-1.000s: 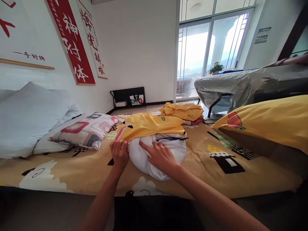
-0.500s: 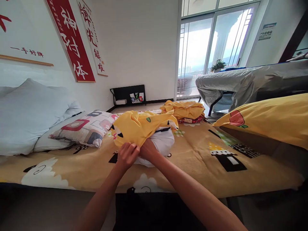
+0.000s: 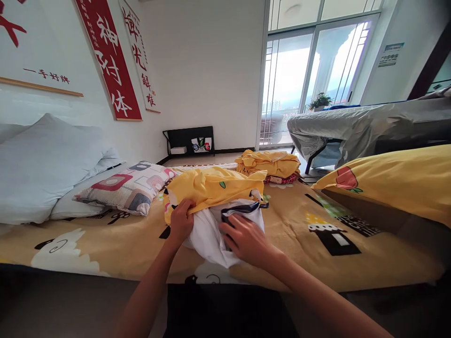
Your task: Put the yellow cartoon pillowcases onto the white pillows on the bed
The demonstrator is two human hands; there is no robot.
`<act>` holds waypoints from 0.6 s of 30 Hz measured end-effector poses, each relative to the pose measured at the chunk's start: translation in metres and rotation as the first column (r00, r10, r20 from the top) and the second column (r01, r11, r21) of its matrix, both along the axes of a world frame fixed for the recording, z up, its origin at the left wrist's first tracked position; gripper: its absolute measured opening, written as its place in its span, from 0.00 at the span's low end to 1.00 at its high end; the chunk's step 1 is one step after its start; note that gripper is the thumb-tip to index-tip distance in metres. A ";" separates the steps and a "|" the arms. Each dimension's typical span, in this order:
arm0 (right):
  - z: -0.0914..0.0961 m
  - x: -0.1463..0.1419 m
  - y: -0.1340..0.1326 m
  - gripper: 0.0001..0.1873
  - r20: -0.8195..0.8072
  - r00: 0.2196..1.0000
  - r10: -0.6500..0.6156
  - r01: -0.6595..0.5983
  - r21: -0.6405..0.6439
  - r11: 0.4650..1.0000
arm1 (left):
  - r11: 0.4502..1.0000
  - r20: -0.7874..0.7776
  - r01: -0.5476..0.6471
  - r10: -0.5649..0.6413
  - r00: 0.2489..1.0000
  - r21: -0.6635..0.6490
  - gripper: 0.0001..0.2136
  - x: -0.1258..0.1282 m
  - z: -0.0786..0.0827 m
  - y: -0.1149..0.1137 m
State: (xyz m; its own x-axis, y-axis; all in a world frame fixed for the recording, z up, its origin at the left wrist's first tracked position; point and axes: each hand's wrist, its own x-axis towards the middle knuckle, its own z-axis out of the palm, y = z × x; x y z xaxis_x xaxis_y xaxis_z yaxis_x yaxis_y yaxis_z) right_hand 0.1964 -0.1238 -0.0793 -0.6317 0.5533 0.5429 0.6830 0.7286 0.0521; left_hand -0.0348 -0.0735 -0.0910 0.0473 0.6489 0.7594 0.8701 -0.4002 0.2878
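Note:
A yellow printed pillowcase (image 3: 207,185) lies bunched on the bed in front of me. My left hand (image 3: 182,219) is closed on its near edge, at the left. From under the yellow cloth a rumpled white pillow (image 3: 208,234) with a dark edge band shows toward me. My right hand (image 3: 243,237) is on the white pillow just below that band. Its fingers are bent into the white fabric, and the fingertips are partly hidden.
The bed's brown patterned sheet (image 3: 296,263) spreads around. A patterned cushion (image 3: 123,188) and white pillows (image 3: 45,169) lie left. Folded yellow cloth (image 3: 269,163) sits behind. A yellow pillow (image 3: 394,173) is at right, before a plastic-covered table (image 3: 352,119).
My right hand has come out from under the yellow pillowcase and moved right onto the white pillow, which shows more now. My left hand keeps hold of the pillowcase edge.

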 end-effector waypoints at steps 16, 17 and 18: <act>-0.114 0.039 -0.015 0.19 -0.652 0.754 -0.080 -0.041 -0.168 0.985 | 0.946 -0.574 -0.170 0.305 0.760 0.277 0.12 0.045 0.045 -0.047; -0.113 0.032 -0.013 0.19 -0.626 0.777 -0.064 -0.061 -0.176 0.983 | 0.943 -0.594 -0.131 0.296 0.748 0.305 0.12 0.050 0.046 -0.043; -0.111 0.028 -0.012 0.20 -0.605 0.794 -0.055 -0.071 -0.182 0.981 | 0.946 -0.617 -0.096 0.278 0.736 0.310 0.11 0.054 0.048 -0.038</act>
State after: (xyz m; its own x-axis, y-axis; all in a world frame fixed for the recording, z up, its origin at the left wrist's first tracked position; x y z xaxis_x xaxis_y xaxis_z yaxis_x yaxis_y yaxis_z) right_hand 0.2242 -0.1361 -0.1899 -0.2131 0.6790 0.7025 0.5218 0.6870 -0.5057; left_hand 0.0195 -0.1116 -0.0431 0.4808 0.4985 0.7213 0.8720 -0.1855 -0.4530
